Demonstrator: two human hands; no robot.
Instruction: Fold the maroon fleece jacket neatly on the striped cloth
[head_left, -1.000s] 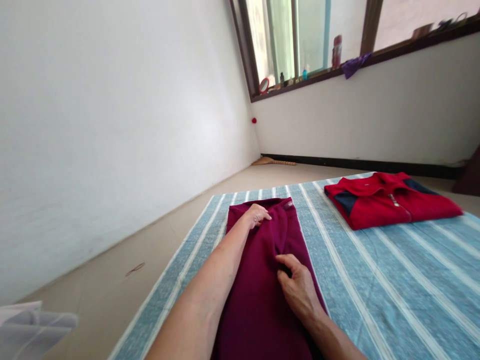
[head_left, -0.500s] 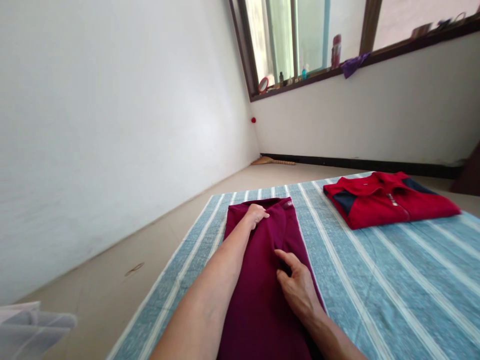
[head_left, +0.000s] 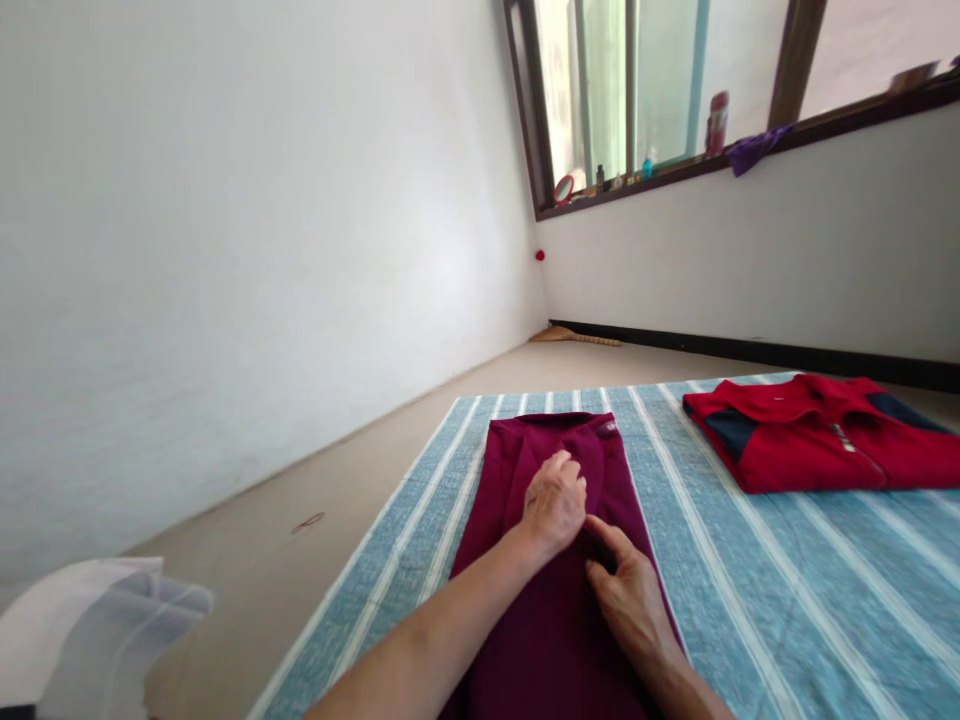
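Purple cloth (head_left: 547, 650): on the striped sheet (head_left: 720, 600), under both hands
Left hand (head_left: 555, 500): now lower, so I see both at one spot; I can't tell its grip
Right hand (head_left: 630, 590): narrow gap between finger and thumb

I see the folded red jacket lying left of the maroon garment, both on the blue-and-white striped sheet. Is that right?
One thing is off: the head view shows the folded red jacket to the right of the maroon garment, not left. Both do lie on the blue-and-white striped sheet.
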